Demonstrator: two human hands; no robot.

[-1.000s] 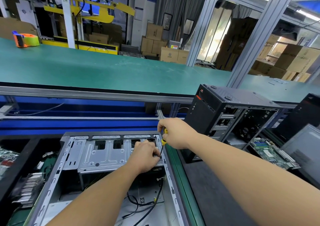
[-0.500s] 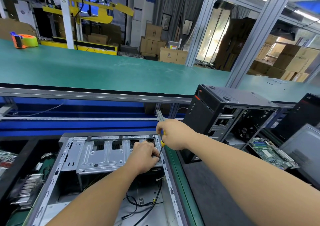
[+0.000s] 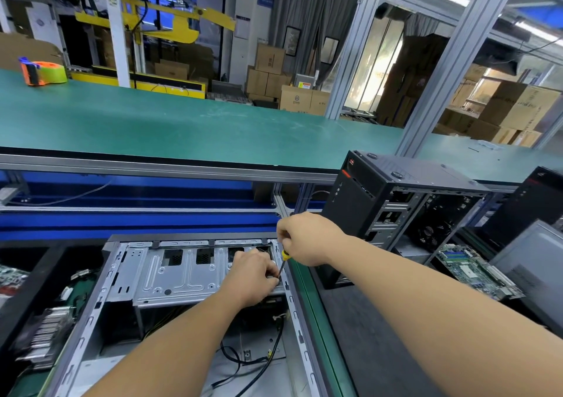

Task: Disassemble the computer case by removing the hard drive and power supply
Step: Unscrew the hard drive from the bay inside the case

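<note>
Green table [image 3: 182, 128] behind, open computer case [image 3: 195, 275] lying below: right hand [image 3: 307, 238] closed around screwdriver [image 3: 282, 263], left hand [image 3: 254, 275] pinching at its tip on drive cage, both barely shifted since a second ago (screw likely still being loosened).

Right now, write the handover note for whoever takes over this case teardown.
Right hand grips the yellow-handled screwdriver, tip down at the right end of the drive cage.
Left hand is curled at the same spot beside the shaft; what it pinches is hidden.
The open case lies flat; the cage is still seated in it, and loose cables lie on its floor.
Done: side panel already off.
Left: finish this fastener, lift out the drive, then the power supply, which is not visible.
</note>
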